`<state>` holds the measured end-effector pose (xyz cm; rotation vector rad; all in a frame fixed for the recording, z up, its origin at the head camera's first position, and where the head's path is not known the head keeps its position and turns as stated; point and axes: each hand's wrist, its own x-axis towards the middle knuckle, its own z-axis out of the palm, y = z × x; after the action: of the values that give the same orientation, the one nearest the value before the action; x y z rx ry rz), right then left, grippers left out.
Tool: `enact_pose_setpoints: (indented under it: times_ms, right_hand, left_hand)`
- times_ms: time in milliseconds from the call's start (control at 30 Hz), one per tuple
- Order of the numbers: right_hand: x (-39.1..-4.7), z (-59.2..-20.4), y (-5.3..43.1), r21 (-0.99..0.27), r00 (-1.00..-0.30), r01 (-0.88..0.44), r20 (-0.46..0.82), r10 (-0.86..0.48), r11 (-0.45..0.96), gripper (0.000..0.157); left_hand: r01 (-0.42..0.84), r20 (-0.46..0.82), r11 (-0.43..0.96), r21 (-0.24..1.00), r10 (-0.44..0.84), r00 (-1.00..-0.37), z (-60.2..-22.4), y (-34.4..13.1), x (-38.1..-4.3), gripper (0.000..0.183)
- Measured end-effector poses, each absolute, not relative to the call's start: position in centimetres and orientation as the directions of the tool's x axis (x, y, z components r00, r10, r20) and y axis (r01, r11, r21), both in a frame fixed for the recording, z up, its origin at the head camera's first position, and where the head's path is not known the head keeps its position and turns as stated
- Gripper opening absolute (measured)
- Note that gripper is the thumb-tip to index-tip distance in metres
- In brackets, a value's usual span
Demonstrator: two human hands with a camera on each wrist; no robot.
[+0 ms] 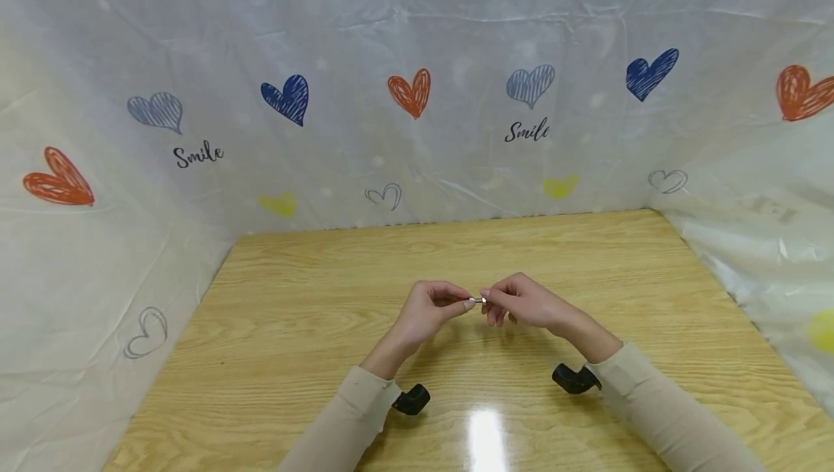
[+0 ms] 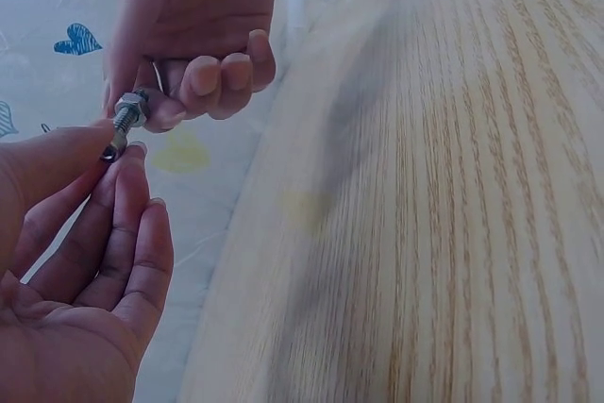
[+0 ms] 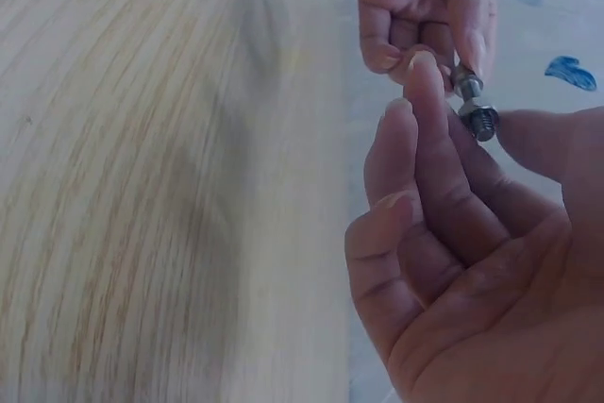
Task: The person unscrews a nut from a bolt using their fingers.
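Note:
A small metal bolt [image 1: 477, 300] is held between both hands, above the wooden table. My left hand [image 1: 420, 316] pinches the bolt's head end between thumb and fingertips. On the threads sits a hex nut [image 2: 133, 106], close to the bolt's free end. The thumb and index finger of my right hand [image 1: 529, 303] pinch this nut from the other side. In the right wrist view, the threaded tip [image 3: 485, 127] pokes out past the nut. Fingertips cover most of the bolt's head.
A wood-grain table [image 1: 293, 356] lies under the hands. Behind it and at the sides hangs a pale sheet [image 1: 456, 153] printed with hearts. Black wrist mounts [image 1: 412, 399] stick out from both sleeves, just over the table.

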<state>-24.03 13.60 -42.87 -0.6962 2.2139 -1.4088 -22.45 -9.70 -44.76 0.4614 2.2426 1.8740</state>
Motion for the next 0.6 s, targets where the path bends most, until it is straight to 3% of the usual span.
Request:
enact_pose_setpoints:
  times_ms: [267, 600]
  right_hand:
    - [-23.97, -42.89, 13.84, -0.937, -0.779, -0.178, -0.052, -0.625, 0.300, 0.023]
    - [-24.13, -42.80, 13.88, -0.925, -0.800, -0.165, -0.077, -0.595, 0.342, 0.037]
  left_hand:
    - [0.114, 0.050, 0.169, 0.979, 0.340, -0.939, -44.73, -9.74, -22.36, 0.014]
    - [0.112, 0.048, 0.173, 0.979, 0.341, -0.939, -44.56, -9.69, -22.35, 0.014]
